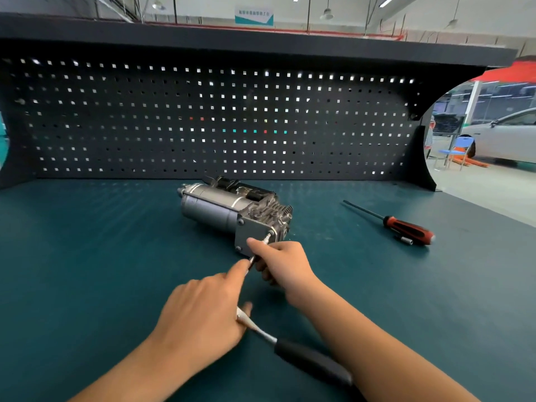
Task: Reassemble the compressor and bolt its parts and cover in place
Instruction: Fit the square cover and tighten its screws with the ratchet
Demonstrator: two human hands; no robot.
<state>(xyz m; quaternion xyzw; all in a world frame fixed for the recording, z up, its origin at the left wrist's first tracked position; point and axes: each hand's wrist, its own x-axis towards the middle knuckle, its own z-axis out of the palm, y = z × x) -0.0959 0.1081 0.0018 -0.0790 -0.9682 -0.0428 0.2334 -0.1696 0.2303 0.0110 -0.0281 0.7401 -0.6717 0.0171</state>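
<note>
1. On the green mat (87, 256), mid-bench: compressor (220, 204), lying on its side.
2. Pinching extension bar (266, 240) at cover (251, 231) corner with curled right hand (284, 262).
3. Gripping ratchet wrench (313, 362) shaft with left hand (200, 309), forefinger stretched out.

Teal workbench (87, 242) carries the compressor (229, 210), a red-handled screwdriver (406, 227) and a small socket bit (406, 240)

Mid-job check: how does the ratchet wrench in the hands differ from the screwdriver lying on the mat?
The ratchet wrench has a black grip; the screwdriver has a red and black one. The ratchet wrench is held by the left hand and right hand; the screwdriver lies untouched on the mat. The wrench's tip meets a corner bolt on the compressor; the screwdriver lies apart, to its right. Both have slim shafts.
</note>
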